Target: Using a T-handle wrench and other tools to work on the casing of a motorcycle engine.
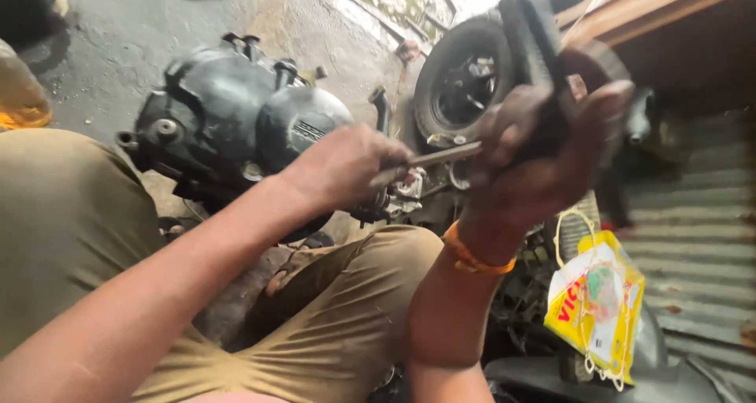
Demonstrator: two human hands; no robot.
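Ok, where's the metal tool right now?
In the head view, the metal tool is center frame, gripped by the left hand, its tip reaching the dark part held up in the right hand, just right of the black engine.

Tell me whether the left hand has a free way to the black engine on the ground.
Probably not yet: the left hand holds a metal tool. The black engine lies just behind it, nothing between, so the path itself looks free.
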